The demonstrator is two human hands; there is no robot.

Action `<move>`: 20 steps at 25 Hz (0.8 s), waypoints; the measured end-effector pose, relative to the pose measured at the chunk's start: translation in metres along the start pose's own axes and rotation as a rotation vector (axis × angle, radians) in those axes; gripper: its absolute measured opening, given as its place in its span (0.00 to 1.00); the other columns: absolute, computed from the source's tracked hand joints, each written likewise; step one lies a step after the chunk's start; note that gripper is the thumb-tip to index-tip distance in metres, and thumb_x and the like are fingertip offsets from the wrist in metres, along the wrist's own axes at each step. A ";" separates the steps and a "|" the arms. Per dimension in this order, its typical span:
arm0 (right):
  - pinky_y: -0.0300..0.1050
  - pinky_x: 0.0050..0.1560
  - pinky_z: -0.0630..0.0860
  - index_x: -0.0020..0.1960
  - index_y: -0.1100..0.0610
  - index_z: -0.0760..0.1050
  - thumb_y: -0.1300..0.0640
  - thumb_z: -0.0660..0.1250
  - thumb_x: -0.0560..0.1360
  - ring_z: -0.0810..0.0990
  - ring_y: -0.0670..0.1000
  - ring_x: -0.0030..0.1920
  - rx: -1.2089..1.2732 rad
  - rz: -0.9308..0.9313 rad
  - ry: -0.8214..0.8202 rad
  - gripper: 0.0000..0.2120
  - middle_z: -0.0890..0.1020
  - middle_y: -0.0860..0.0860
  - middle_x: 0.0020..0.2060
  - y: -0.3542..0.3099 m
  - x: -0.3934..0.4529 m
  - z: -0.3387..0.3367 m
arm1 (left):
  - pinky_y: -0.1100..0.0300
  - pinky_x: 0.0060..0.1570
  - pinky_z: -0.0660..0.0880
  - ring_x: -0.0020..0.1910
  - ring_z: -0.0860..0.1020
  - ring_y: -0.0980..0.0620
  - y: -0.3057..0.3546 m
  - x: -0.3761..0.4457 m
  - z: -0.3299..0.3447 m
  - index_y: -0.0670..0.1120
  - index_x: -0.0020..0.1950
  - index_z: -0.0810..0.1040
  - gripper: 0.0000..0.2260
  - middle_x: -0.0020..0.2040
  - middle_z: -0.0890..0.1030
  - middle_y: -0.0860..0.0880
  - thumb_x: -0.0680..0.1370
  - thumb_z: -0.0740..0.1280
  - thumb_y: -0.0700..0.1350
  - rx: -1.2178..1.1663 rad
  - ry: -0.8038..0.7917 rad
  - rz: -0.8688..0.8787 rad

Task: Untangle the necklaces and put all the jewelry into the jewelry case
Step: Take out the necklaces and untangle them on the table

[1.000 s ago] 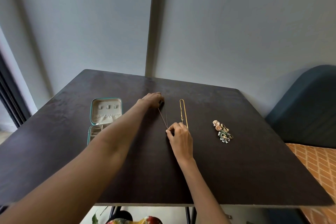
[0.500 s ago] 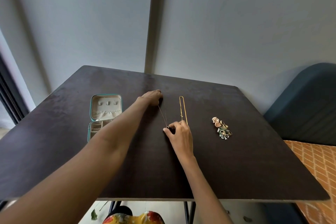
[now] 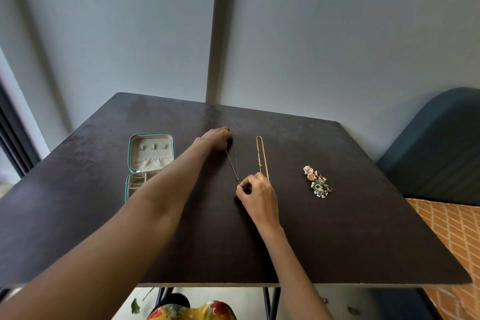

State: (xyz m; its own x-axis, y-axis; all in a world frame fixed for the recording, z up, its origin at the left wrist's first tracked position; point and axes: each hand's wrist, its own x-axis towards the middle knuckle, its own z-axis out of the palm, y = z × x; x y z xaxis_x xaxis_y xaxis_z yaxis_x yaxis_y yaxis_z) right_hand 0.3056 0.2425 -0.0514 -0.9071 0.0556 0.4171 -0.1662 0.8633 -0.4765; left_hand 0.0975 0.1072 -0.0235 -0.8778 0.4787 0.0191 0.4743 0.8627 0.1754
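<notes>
A thin dark chain necklace [image 3: 235,167] lay stretched on the dark brown table [image 3: 337,228], right of the open teal jewelry case [image 3: 149,163]. The left hand [image 3: 217,138] held its far end with curled fingers; the right hand [image 3: 257,196] pinched its near end.

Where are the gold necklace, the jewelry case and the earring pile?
gold necklace [image 3: 258,153], head view, left strand of its loop
jewelry case [image 3: 152,135], head view, far teal rim
earring pile [image 3: 317,184], head view, middle of the cluster
</notes>
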 end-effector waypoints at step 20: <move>0.37 0.39 0.77 0.41 0.56 0.74 0.61 0.62 0.77 0.79 0.46 0.38 0.649 0.022 -0.030 0.07 0.81 0.52 0.38 -0.037 0.106 -0.108 | 0.60 0.42 0.74 0.39 0.81 0.53 -0.007 -0.071 -0.038 0.44 0.48 0.78 0.11 0.44 0.81 0.44 0.77 0.57 0.35 -0.292 -0.018 -0.102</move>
State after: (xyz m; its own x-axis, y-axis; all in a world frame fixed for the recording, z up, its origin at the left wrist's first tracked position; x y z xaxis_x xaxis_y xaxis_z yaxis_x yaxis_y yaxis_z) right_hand 0.2569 0.2703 0.0939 -0.9217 0.0476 0.3850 -0.3392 0.3827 -0.8593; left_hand 0.1538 0.0609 0.0114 -0.9174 0.3967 -0.0302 0.3418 0.8247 0.4505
